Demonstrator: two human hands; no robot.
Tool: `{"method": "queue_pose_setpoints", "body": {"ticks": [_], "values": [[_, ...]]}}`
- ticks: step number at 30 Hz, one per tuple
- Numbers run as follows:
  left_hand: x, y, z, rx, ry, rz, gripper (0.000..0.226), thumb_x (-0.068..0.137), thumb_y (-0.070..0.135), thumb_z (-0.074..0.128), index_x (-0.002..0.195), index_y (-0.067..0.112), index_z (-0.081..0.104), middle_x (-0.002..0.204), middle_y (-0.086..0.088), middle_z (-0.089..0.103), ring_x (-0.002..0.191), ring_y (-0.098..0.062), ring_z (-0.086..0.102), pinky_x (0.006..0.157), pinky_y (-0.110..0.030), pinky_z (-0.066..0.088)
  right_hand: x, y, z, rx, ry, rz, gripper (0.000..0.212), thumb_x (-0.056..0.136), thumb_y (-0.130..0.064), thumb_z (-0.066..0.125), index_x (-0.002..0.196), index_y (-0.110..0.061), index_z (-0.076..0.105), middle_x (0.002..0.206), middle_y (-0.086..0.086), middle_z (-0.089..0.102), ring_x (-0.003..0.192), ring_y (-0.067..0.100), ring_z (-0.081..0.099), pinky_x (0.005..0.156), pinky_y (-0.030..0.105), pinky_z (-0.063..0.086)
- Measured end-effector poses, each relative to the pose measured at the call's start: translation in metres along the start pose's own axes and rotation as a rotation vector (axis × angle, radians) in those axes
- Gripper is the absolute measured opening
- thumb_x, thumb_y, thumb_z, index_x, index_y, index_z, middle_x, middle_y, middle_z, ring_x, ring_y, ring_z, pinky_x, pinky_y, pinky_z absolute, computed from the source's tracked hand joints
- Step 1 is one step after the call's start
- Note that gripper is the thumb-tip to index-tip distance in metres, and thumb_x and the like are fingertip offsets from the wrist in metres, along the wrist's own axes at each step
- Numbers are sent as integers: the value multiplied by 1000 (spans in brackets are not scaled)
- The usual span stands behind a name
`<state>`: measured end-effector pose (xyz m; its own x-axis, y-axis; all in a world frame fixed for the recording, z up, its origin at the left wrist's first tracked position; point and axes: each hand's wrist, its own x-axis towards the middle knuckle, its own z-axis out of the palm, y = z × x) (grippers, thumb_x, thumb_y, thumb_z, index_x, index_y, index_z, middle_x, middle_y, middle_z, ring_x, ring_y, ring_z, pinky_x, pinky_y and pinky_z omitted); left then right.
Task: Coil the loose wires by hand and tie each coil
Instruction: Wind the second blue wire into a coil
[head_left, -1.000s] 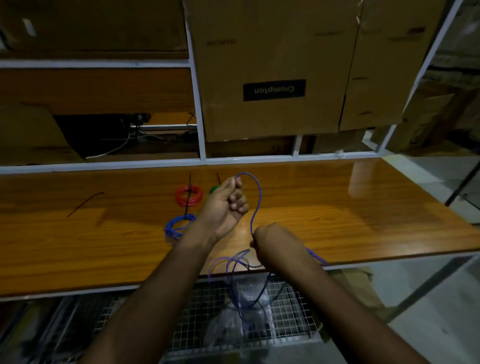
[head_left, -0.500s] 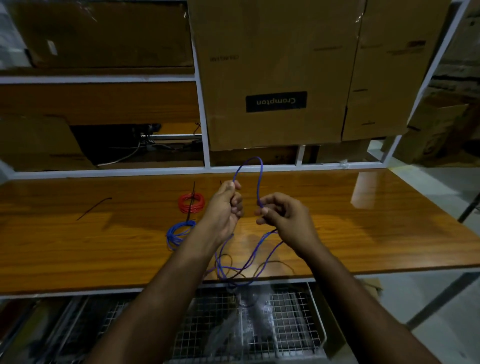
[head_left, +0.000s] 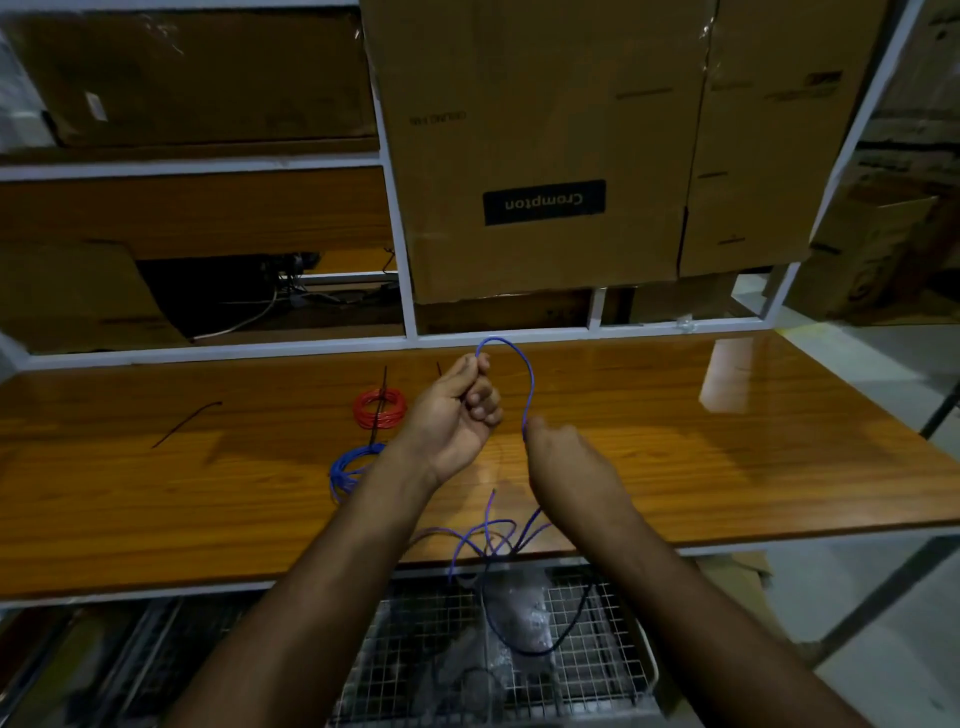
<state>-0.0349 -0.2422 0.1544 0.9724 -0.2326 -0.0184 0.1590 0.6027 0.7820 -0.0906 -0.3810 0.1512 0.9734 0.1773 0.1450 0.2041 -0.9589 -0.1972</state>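
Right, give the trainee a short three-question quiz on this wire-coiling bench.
1. True or false: the red coil is already tied.
2. Which hand holds the top end of the loose blue wire: A) left hand, B) right hand, C) neither?
3. Fill in: the finished blue coil lies ____ the red one, as the camera sees it.

Key: 1 true, a dark tie crosses it. 2 A; the right hand pinches the wire lower down. 3 nearer than.

Dim room — wooden bench (head_left: 727, 467), white shelving (head_left: 400, 218), cardboard boxes (head_left: 545, 130)
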Motion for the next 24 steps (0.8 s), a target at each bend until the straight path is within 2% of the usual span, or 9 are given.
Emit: {"method": "queue_pose_setpoints", "body": {"ticks": [3,8,10,14,17,19,20,22,24], "values": [[-1,-3,9,3,10,1,26,107,20,32,90,14,51,58,2,37,51,-10,35,56,-25,30,-13,-14,-12,-152,-56,-120,25,97,-2,38,116,-7,53,113,13,64,106,32,64,76,37,49],[-3,-4,12,-76,71,0,25,107,20,35,93,11,54,66,-1,49,58,-12,46,60,-23,43,-11,-16,-28,-222,-221,-337,21,94,-4,46,107,-7,62,109,15,62,102,34,62,72,35,45],[-3,-2,11,-86,89,20,25,106,20,36,92,11,55,68,-2,51,61,-13,48,61,-23,45,-1,-2,-31,-91,-287,-422,20,93,-6,51,109,-10,62,107,10,63,99,29,62,77,35,49],[-1,9,5,4,148,124,25,107,22,36,92,13,54,68,-1,54,65,-13,51,65,-25,48,13,30,-38,344,-267,-435,28,95,-11,60,116,-28,66,110,-12,66,98,1,61,85,24,52],[-4,12,7,31,141,136,24,106,24,34,94,16,52,68,-2,52,73,-17,60,82,-41,50,18,41,-35,602,-218,-357,25,95,-10,63,105,-32,68,106,-10,69,93,0,66,86,27,56],[-5,10,14,-25,118,127,25,107,25,32,94,16,52,65,-4,47,81,-22,66,89,-54,50,21,43,-28,635,-206,-327,27,93,-9,65,111,-29,69,104,-5,71,84,2,71,82,25,57],[-5,8,17,-72,111,125,26,107,26,32,94,16,52,63,-4,45,81,-23,67,86,-54,54,23,44,-22,637,-200,-317,28,92,-8,67,113,-25,70,102,-4,71,82,2,72,80,23,58],[-3,5,21,-121,135,119,25,107,27,32,94,17,52,60,-2,41,66,-18,62,68,-41,58,25,47,-8,640,-151,-275,23,88,-11,72,108,-22,73,95,-4,73,80,2,72,77,24,58],[0,3,22,-144,167,134,16,104,22,38,94,19,50,58,2,35,49,-10,44,46,-22,44,27,51,9,562,-51,-202,15,82,-23,79,96,-26,74,90,-7,71,83,5,67,77,32,56]]}}
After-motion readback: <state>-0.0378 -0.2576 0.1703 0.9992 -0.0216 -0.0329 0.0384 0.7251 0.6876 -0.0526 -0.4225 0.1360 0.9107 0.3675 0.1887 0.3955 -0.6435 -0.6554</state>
